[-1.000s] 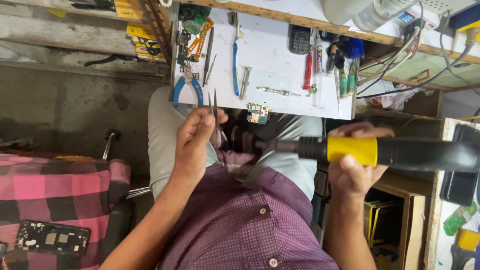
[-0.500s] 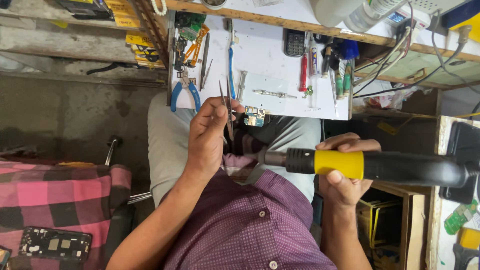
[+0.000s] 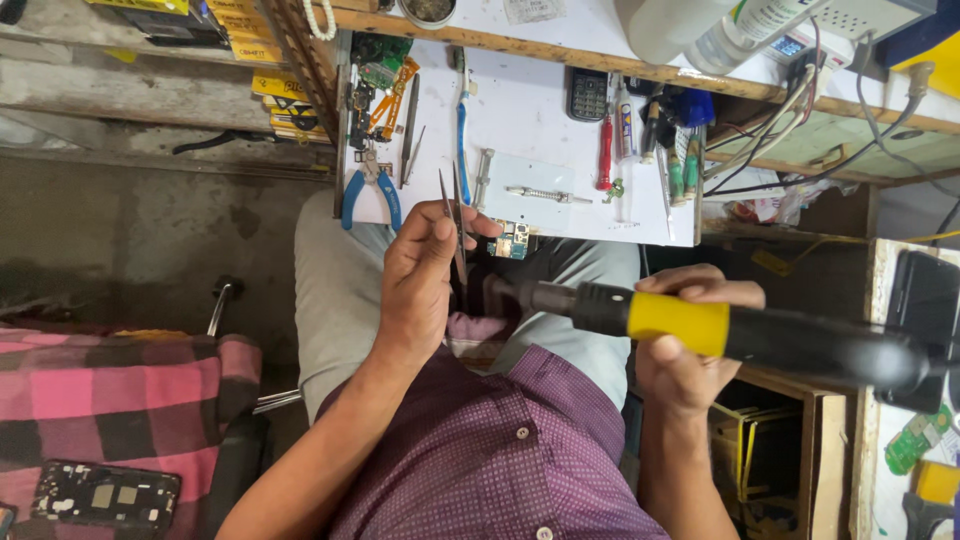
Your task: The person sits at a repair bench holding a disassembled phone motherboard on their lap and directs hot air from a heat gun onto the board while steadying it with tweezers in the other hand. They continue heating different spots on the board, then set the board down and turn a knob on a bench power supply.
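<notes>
Yellow packets [image 3: 250,45] with dark print are stacked at the upper left of the frame, beside the white worktop [image 3: 560,120]. At the top right, a white bottle [image 3: 735,35] bears a pale label with green and blue marks. Next to it a white device [image 3: 840,25] shows a small bluish screen [image 3: 787,46]. A dark phone [image 3: 587,95] with a small screen lies at the worktop's upper edge.

The left hand [image 3: 425,270] holds tweezers [image 3: 455,225] over the near edge of the surface [image 3: 560,140]. A small circuit board [image 3: 514,240] sits at that edge, just right of the tweezers. Pliers [image 3: 370,190] lie near the left edge. Screwdrivers [image 3: 605,150] lie toward the right edge. The right hand [image 3: 685,340] holds a hot air tool [image 3: 720,330] over the lap, its tip just below the board.
</notes>
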A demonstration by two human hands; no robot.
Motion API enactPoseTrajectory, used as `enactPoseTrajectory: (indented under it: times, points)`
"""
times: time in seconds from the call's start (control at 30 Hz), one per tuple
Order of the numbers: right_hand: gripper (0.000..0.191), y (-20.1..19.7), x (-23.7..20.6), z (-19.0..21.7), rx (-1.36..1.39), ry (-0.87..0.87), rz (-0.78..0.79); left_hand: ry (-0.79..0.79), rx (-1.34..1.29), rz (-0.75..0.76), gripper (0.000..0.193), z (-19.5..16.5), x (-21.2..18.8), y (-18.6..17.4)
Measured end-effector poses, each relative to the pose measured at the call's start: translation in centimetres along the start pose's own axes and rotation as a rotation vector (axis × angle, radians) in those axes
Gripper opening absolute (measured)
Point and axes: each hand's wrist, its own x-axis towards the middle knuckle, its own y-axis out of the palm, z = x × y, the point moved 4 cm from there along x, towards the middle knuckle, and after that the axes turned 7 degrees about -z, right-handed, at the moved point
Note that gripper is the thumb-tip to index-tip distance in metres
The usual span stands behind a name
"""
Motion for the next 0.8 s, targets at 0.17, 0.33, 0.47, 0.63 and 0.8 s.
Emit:
enactPoseTrajectory:
  times: [0.17,0.33,0.47,0.63,0.8]
  points:
    - [0.050,0.2,-0.7,0.1,-0.035,-0.024,0.059,0.021,0.006,0.007,0.031,-0.4,0.0,-0.1]
    - [0.051,0.2,-0.7,-0.1,0.023,0.049,0.085,0.018,-0.087,0.013,0.029,-0.4,0.3,-0.1]
    - [0.052,0.2,-0.7,-0.1,0.073,0.058,0.021,0.011,-0.120,0.000,0.027,-0.3,0.4,-0.4]
    - [0.051,0.3,-1.1,0.0,0.106,0.071,0.007,0.026,-0.150,-0.015,0.024,-0.5,0.5,-0.7]
    - [0.051,0.2,-1.7,-0.3,0.086,0.110,0.137,0.028,-0.145,-0.043,0.023,-1.3,0.7,-1.4]
